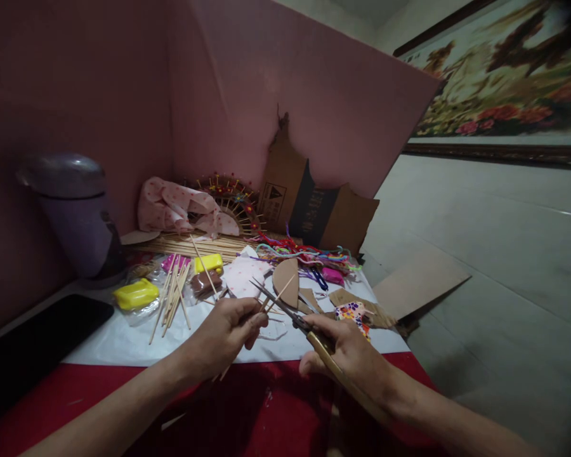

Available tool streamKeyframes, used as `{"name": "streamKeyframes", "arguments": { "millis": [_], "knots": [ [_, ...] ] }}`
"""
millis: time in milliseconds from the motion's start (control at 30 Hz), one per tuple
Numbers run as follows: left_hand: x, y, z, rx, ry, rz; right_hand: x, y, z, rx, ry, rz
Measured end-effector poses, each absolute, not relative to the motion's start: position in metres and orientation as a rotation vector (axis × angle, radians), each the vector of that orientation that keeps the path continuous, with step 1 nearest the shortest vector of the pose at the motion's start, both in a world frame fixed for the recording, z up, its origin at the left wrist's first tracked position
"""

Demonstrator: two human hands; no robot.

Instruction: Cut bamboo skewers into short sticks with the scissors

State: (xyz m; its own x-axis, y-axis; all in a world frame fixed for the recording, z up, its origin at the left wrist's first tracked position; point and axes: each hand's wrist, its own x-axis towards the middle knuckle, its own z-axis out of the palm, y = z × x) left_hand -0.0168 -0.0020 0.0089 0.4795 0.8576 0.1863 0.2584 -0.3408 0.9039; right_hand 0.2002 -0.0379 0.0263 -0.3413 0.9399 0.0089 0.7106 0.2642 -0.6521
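My left hand (235, 327) is closed, pinching thin bamboo sticks (282, 292) between thumb and fingers. Their upper ends poke out to the right, and lower ends show beneath the hand. Scissors (308, 327) with dark blades and a yellowish handle are gripped in my right hand (349, 355). The blades point up and left, slightly parted, and their tips lie close to the sticks by my left fingers. I cannot tell whether the blades touch the sticks. Behind them rests a half-round piece of cardboard (285, 284). Loose bamboo sticks (175, 297) lie left of my left hand.
Yellow clay packets (136, 294), a brown packet (205, 284) and colourful cords (304, 249) cover the white sheet (137, 343). Torn cardboard (285, 181) leans at the back beside a pin-studded fan shape (240, 200). A lidded tumbler (76, 216) and black phone (52, 343) are left.
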Motion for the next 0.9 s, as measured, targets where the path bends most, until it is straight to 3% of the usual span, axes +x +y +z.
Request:
{"name": "streamKeyframes", "arguments": {
  "millis": [200,500,900],
  "knots": [
    [-0.017,0.004,0.007,1.767,0.981,0.988,0.207,-0.028,0.02,-1.415,-2.11,0.887],
    [-0.033,0.016,0.015,1.146,1.033,1.515,0.205,-0.024,0.01,-1.647,-2.288,0.636],
    [-0.027,0.011,0.018,1.043,0.948,1.497,0.18,0.011,-0.003,-1.519,-2.408,0.449]
  ]
}}
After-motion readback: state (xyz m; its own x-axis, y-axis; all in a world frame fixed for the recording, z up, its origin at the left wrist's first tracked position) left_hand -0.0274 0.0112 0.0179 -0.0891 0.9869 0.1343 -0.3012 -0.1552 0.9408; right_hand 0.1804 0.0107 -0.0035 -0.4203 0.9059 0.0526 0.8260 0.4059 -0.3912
